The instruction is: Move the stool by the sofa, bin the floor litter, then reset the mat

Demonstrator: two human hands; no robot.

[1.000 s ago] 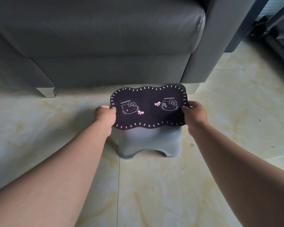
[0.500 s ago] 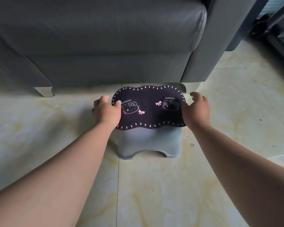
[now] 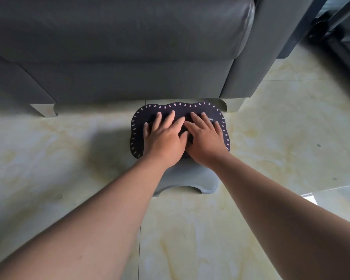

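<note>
Nearest the camera, two bare forearms reached forward over the pale tiled floor [image 3: 190, 229]. Beyond them stood the grey stool [image 3: 192, 178], its arched front and feet showing below the wrists at about 12 o'clock from the person. On its seat lay the dark mat [image 3: 136, 130] with a scalloped, dash-printed edge overhanging the seat on the left. The left hand [image 3: 164, 136] and right hand [image 3: 205, 138] lay flat and spread on the mat, fingers splayed wide, thumbs touching, gripping nothing. The mat looked thin, soft and light, likely to slide or curl; it would best be pressed flat by the palms, or pinched at its 9 and 3 o'clock ends to shift it. The stool looked like stiff, light plastic. Farthest, at 12 o'clock, the grey sofa [image 3: 119, 47] stood just behind the stool.
</note>
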